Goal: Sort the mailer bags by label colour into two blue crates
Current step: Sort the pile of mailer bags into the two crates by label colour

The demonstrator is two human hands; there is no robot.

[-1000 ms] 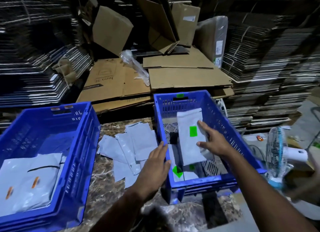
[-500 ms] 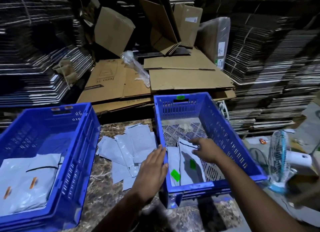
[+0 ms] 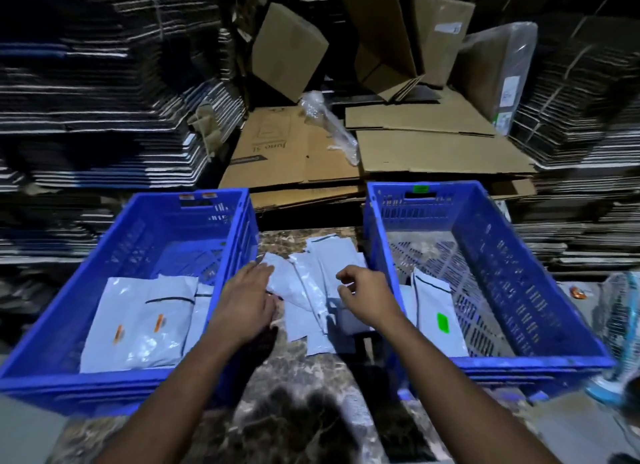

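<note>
We've got two crates on the table (image 3: 311,394): left crate (image 3: 62,328) and right crate (image 3: 540,266), w/ a gap between. In that gap, a pile of mailer bags (image 3: 318,283) lies on the table. Left hand (image 3: 247,304) rests on the pile's left edge; right hand (image 3: 367,299) hangs over its right side. In the left crate, bags (image 3: 138,325) lie toward the near end. In the right crate, a bag (image 3: 438,318) lies at the near left, by the wall. Behind the crates, flat cardboard sheets (image 3: 433,148); behind those, boxes (image 3: 287,51). A fan (image 3: 620,325) sits right of the right crate.
</note>
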